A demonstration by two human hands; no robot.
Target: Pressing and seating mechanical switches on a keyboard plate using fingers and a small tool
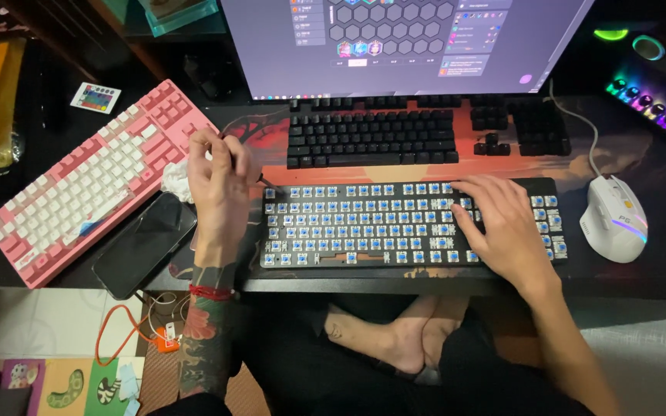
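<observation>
Two hands, left hand [221, 181] beside, right hand [502, 227] on bare keyboard [379, 223]

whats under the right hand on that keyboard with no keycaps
The right hand lies flat on the bare keyboard, covering part of its right side. Rows of blue switches show all around it; those beneath the palm and fingers are hidden.

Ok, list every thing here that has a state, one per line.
Stripped keyboard: keycaps off, blue switches bare.
Black keyboard: keycaps on.
Pink keyboard: keycaps on, lying at an angle.
Phone: screen dark.
Monitor: on.
Mouse: lit.
Left hand: fingers pinched on a thin dark tool.
Right hand: flat on the stripped keyboard.
</observation>
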